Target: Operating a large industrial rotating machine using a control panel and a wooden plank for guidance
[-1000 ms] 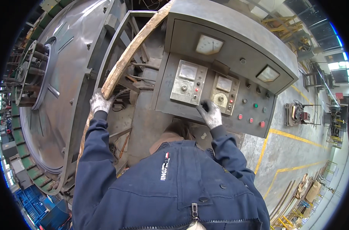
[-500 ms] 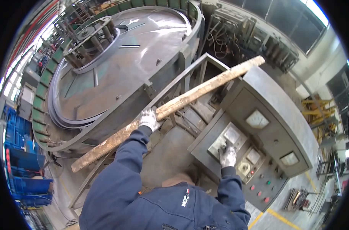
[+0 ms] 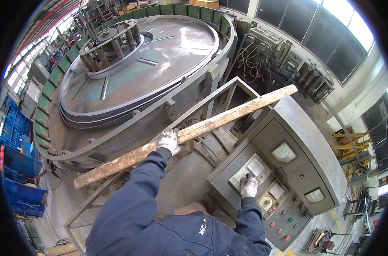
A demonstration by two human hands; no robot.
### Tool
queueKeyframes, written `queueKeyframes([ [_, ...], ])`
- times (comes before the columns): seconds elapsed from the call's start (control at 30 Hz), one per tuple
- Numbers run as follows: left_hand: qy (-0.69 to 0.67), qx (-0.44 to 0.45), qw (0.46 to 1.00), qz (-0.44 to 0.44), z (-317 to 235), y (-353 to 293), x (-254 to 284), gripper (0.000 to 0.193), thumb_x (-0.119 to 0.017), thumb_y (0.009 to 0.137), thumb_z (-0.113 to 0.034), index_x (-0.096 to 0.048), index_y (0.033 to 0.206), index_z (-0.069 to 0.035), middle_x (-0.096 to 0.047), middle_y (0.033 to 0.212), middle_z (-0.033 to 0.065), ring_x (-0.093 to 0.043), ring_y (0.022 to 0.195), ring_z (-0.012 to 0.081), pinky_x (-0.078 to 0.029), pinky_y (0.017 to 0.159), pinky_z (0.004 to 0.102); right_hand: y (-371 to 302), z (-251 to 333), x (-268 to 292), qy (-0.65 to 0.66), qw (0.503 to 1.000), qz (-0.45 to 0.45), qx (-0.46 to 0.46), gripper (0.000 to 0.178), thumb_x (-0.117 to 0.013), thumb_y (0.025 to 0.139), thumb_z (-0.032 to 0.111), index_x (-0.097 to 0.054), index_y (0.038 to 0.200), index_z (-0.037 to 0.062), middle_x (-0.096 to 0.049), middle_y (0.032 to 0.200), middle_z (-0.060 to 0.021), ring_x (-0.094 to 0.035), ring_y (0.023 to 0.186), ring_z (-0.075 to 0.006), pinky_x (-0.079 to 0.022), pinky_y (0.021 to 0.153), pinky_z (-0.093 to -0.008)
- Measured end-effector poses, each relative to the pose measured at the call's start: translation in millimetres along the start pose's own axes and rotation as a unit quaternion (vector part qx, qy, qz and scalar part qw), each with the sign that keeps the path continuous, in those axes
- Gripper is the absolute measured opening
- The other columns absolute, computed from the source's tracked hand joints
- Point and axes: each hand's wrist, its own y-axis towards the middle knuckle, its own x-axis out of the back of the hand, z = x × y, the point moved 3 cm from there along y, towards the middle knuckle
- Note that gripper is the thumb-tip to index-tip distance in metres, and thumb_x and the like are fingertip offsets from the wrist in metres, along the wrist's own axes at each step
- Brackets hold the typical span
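Observation:
My left hand (image 3: 168,142), in a white knit glove with dark smudges, is closed round a long, rough wooden beam (image 3: 228,116). The beam slants across a metal railing (image 3: 198,103), its right end close to the top of a grey control console (image 3: 317,132). On the console's sloping front, my gloved right hand (image 3: 249,187) has its fingers closed on a small black knob (image 3: 248,176), which they partly cover. The knob sits on a light panel next to a meter (image 3: 256,167). Past the railing lies a large round metal turntable (image 3: 177,59) inside a green-lined rim.
Red and green push buttons (image 3: 280,231) and a dial (image 3: 267,202) sit to the right of that hand. A ring of upright rollers (image 3: 111,47) stands on the turntable. Blue racks (image 3: 21,179) are at the left, yellow metal frames (image 3: 349,145) at the right.
The view has tilted so that more of the turntable and windows shows. My left hand keeps its hold on the beam; the fingers of my right hand have shifted slightly at the panel.

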Motion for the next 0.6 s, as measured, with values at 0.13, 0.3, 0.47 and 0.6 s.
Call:
queueKeyframes([
  [0.13,0.000,-0.006,1.000,-0.006,-2.4,0.7,2.2,0.082,-0.081,0.078,-0.054,-0.050,0.136,-0.004,-0.059,0.129,0.0205,-0.057,0.123,0.0361,-0.041,0.107,0.0498,1.0,-2.7,-5.7,-0.003,1.000,-0.006,-0.003,0.032,-0.067,0.093,0.026,-0.069,0.118,0.0067,-0.070,0.116,-0.0218,-0.064,0.111,-0.0409,-0.052,0.098,-0.0498],
  [0.3,-0.042,0.016,0.995,0.086,-2.6,4.7,8.8,0.098,-0.077,0.080,-0.059,-0.040,0.151,-0.003,-0.047,0.148,0.0257,-0.044,0.141,0.0407,-0.031,0.119,0.0561,4.3,-2.4,-11.2,-0.006,1.000,0.007,-0.023,0.033,-0.067,0.094,0.025,-0.066,0.121,0.0056,-0.071,0.113,-0.0219,-0.066,0.109,-0.0400,-0.053,0.096,-0.0493],
  [0.47,-0.050,0.010,0.995,0.087,-3.4,4.5,17.2,0.096,-0.076,0.081,-0.060,-0.042,0.149,-0.002,-0.051,0.144,0.0252,-0.046,0.139,0.0403,-0.033,0.119,0.0529,6.6,-11.9,-20.4,0.021,1.000,-0.004,-0.012,0.034,-0.068,0.093,0.023,-0.065,0.120,0.0036,-0.072,0.111,-0.0217,-0.068,0.105,-0.0392,-0.053,0.095,-0.0487],
  [0.6,-0.009,0.015,0.997,0.072,-1.7,0.2,14.0,0.086,-0.073,0.085,-0.059,-0.046,0.144,-0.001,-0.056,0.138,0.0227,-0.052,0.134,0.0368,-0.037,0.115,0.0509,2.5,-4.6,-13.3,0.063,0.998,-0.024,0.016,0.030,-0.061,0.095,0.022,-0.067,0.115,-0.0003,-0.072,0.106,-0.0279,-0.070,0.101,-0.0428,-0.054,0.092,-0.0511],
])
